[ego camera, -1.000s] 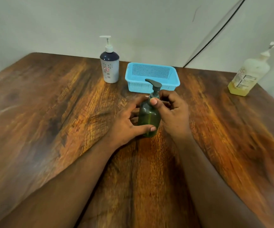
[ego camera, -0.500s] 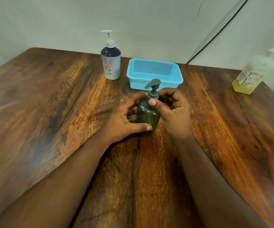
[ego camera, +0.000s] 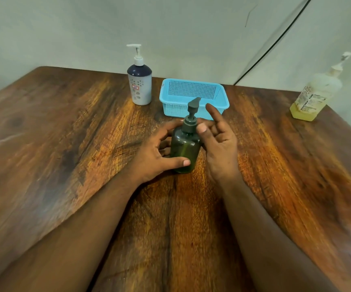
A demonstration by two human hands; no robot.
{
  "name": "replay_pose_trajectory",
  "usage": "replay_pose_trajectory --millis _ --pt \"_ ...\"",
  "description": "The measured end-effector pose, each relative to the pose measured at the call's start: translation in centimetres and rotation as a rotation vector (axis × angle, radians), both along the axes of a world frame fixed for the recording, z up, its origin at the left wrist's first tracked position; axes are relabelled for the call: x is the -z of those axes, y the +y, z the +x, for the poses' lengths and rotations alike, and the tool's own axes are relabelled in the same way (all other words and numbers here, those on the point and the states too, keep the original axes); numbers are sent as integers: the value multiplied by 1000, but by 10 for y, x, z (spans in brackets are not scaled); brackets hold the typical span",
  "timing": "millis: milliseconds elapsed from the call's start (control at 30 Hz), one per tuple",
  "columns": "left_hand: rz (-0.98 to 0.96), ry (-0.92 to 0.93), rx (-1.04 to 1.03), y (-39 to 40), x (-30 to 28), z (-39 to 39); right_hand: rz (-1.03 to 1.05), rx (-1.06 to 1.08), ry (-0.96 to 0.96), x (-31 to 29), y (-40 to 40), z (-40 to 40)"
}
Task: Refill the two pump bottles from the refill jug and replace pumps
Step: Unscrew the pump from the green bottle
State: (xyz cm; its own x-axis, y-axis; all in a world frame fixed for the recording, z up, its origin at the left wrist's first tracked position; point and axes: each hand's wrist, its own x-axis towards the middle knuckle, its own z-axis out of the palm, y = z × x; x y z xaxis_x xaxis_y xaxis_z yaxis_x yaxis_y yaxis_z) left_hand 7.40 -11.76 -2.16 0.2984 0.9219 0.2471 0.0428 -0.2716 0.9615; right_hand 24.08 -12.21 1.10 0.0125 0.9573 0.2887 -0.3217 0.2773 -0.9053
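A dark green pump bottle (ego camera: pixel 184 149) stands upright in the middle of the wooden table (ego camera: pixel 65 144), its grey pump (ego camera: pixel 192 114) seated on the neck. My left hand (ego camera: pixel 157 157) grips the bottle's body from the left, thumb across its front. My right hand (ego camera: pixel 218 142) is just right of the bottle with its fingers spread and loose; the thumb tip lies beside the pump collar and grips nothing. A white and navy pump bottle (ego camera: pixel 139 81) stands at the back. A clear bottle with yellow liquid (ego camera: pixel 315 95) and a white pump stands at the far right.
A light blue plastic basket (ego camera: pixel 193 98) sits just behind the green bottle, close to my right fingertips. A black cable (ego camera: pixel 275 41) runs down the wall behind it. The table meets the wall at the back.
My right hand has let go of the pump collar and its fingers have spread apart. My left hand keeps its grip on the green bottle, which has stayed in place.
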Motion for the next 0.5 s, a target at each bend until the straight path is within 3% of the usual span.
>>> replay_pose_trajectory --millis 100,233,433,500 --pt "5 -11 0 0 -1 0 40 31 -107 0 -3 -5" --pt "-10 15 3 2 2 -1 63 64 -65 1 -6 -3" --pt "5 3 4 2 3 -1 118 82 -277 -3 -8 -10" --pt "9 2 7 2 3 -1 102 84 -267 -7 -8 -9"
